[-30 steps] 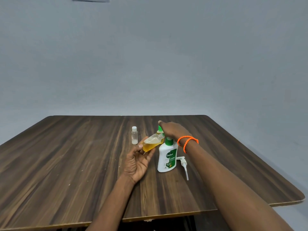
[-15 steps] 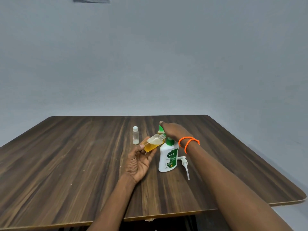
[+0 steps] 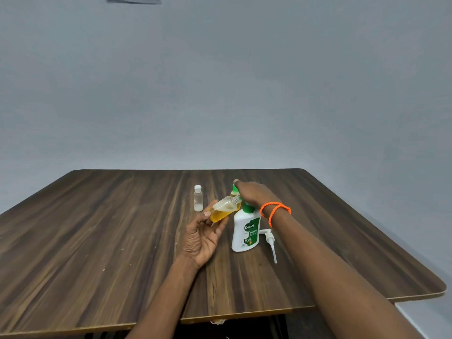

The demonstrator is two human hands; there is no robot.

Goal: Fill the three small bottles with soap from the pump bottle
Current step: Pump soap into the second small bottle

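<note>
While table (image 3: 97,241) bears, three small bottles (image 3: 198,198), one pump bottle (image 3: 245,231)

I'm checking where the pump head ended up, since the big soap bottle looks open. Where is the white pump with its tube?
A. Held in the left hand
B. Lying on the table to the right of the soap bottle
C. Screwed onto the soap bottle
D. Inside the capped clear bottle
B: the white pump lies flat on the table, just right of the soap bottle.

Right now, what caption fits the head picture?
Left hand tilts a soap-filled small clear bottle; right hand reaches behind the white pump bottle.
</note>
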